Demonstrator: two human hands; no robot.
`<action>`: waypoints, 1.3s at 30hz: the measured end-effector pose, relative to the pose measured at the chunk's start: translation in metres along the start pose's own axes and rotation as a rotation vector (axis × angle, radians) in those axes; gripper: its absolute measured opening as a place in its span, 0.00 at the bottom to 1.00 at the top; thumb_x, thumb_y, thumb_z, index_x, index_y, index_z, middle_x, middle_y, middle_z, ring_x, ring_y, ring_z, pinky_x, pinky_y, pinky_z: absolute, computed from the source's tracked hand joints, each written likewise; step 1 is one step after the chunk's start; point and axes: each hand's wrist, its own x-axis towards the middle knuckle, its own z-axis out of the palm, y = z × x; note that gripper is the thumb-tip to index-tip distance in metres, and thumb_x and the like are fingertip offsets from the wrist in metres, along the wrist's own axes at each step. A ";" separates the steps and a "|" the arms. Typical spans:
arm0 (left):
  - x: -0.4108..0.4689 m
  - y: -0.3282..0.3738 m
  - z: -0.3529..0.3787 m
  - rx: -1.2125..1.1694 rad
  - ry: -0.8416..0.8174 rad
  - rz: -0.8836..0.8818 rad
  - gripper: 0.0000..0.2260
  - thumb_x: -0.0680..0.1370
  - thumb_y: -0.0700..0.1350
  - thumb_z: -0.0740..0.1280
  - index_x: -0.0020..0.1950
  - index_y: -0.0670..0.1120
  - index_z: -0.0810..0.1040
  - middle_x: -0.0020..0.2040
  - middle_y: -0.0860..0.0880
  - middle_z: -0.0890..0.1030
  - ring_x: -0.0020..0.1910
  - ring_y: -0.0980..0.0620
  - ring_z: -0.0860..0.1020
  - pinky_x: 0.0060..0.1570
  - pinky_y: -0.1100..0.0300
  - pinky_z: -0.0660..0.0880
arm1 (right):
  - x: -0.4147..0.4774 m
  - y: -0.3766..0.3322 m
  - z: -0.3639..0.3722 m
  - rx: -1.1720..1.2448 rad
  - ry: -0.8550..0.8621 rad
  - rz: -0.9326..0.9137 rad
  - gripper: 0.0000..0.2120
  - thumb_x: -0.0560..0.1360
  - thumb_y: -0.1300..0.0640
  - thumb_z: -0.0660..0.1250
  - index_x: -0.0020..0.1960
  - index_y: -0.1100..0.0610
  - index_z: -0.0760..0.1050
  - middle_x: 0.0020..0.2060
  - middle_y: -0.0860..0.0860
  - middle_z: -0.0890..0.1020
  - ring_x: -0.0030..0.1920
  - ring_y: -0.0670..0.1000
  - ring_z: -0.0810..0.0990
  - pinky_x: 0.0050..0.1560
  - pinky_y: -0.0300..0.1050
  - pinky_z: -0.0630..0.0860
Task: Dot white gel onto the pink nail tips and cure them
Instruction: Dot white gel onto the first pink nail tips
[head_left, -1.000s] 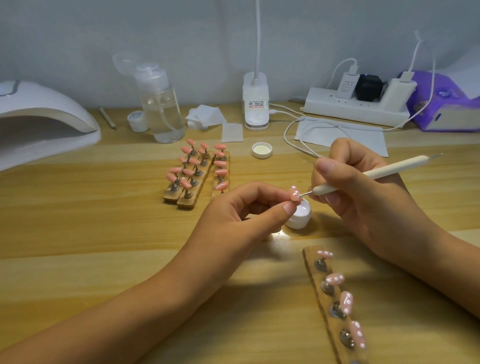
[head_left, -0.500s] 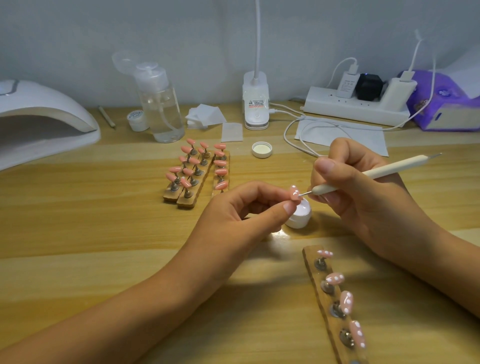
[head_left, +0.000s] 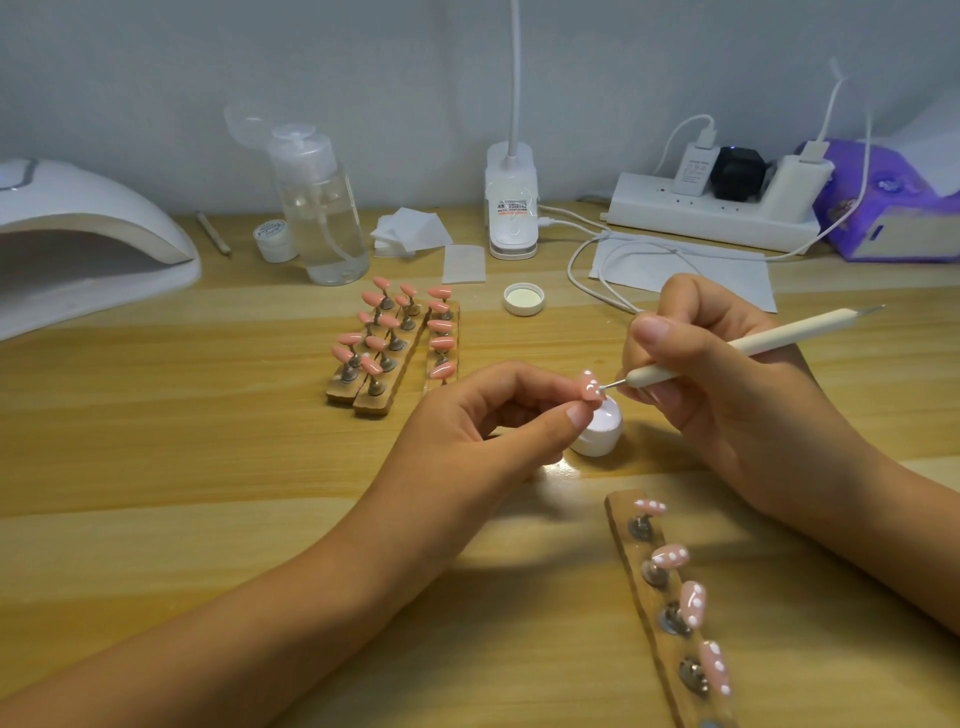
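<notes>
My left hand (head_left: 488, 431) pinches a pink nail tip (head_left: 590, 387) between thumb and fingers; white dots show on it. My right hand (head_left: 727, 395) grips a white dotting pen (head_left: 737, 349), and its metal point touches the tip's right edge. Just below the tip stands an open white gel pot (head_left: 600, 431). A wooden strip (head_left: 670, 613) at the lower right carries several pink tips with white dots. Three more wooden strips (head_left: 395, 345) with plain pink tips lie behind my left hand. The white curing lamp (head_left: 88, 244) stands at the far left.
The pot's lid (head_left: 523, 299) lies behind the hands. Along the back stand a clear pump bottle (head_left: 319, 208), a small white jar (head_left: 275, 239), cotton pads (head_left: 415, 234), a desk lamp base (head_left: 511, 208), a power strip (head_left: 711, 210) with cables, and a purple box (head_left: 883, 208).
The pen's point has stayed at the held tip with only a slight shift. Both hands are in nearly the same place.
</notes>
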 end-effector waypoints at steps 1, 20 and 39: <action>0.000 0.000 0.000 0.001 -0.001 0.000 0.05 0.72 0.45 0.71 0.45 0.53 0.85 0.43 0.54 0.84 0.40 0.61 0.77 0.43 0.67 0.75 | 0.000 0.000 0.000 0.007 -0.010 -0.001 0.11 0.71 0.54 0.69 0.32 0.50 0.71 0.26 0.47 0.71 0.30 0.45 0.69 0.36 0.44 0.62; 0.000 -0.001 -0.001 0.009 -0.013 0.013 0.05 0.72 0.46 0.71 0.45 0.54 0.85 0.43 0.55 0.83 0.39 0.61 0.77 0.43 0.67 0.75 | 0.000 0.001 0.000 -0.027 0.013 0.012 0.11 0.71 0.55 0.68 0.32 0.51 0.70 0.26 0.49 0.71 0.31 0.46 0.69 0.37 0.44 0.65; 0.000 0.000 -0.002 -0.064 0.022 0.010 0.05 0.73 0.45 0.70 0.46 0.53 0.85 0.41 0.56 0.83 0.39 0.62 0.78 0.41 0.70 0.74 | 0.004 0.007 -0.006 -0.550 0.098 -0.225 0.21 0.79 0.48 0.58 0.35 0.61 0.72 0.29 0.46 0.74 0.31 0.43 0.71 0.34 0.29 0.67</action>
